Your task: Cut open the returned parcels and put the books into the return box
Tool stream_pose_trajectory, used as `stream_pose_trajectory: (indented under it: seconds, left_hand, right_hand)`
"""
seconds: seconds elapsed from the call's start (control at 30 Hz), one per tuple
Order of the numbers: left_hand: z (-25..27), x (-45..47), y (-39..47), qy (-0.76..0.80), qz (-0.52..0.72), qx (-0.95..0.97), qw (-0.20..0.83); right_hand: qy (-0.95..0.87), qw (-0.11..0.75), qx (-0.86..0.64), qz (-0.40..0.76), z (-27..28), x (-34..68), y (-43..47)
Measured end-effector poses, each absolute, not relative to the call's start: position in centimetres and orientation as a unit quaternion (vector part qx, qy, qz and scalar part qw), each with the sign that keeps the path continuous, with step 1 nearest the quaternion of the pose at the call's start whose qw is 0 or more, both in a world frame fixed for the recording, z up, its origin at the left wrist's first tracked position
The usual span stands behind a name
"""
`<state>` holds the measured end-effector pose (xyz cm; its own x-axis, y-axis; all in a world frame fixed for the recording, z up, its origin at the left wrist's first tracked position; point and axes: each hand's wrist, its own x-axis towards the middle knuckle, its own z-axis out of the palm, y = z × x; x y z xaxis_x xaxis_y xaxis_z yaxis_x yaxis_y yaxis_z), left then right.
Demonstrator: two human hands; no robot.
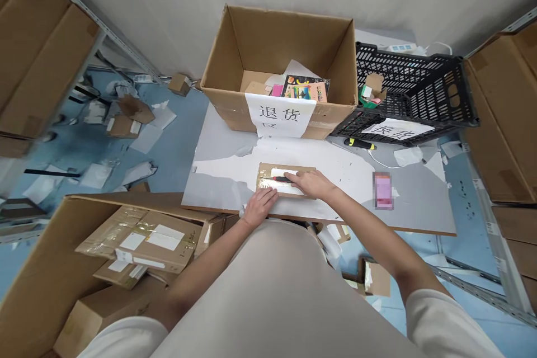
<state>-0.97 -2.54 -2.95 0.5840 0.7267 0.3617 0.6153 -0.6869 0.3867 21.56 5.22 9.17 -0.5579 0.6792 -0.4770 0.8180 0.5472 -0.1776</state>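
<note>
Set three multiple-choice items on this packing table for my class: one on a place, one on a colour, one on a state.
1. Where is the small parcel?
A. in the crate
B. on the white table
C. on the floor

2. What colour is the crate?
A. black
B. red
C. green

3. How is the big labelled box?
A. taped shut
B. crushed flat
C. open-topped

Answers:
1 B, it lies flat under the left hand and right hand.
2 A, its lattice walls are black.
3 C, its contents show inside.

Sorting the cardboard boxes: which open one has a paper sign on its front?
The big open box at the table's far edge; floor boxes have no sign.
</note>
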Motion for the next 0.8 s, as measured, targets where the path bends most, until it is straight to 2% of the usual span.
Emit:
stream_pose_trajectory:
  seconds: [0.43,0.57,0.8]
  left_hand:
    - [-3.2,-1.1,-2.9,0.393,0.255,0.879,0.095]
    - [-3.3,-1.1,-3.0,0.399,0.251,0.877,0.096]
    - [-3.4,-0.6,-2.5,0.397,0.272,0.868,0.124]
  right_hand:
    - [0.865,0.248,0.408,-0.155,9.4,20.2,4.6]
    - [0.846,0.282,0.428,-0.143,10.1,24.8,3.1]
    - [0.781,0.285,0.540,-0.134,10.9,34.8,-1.1]
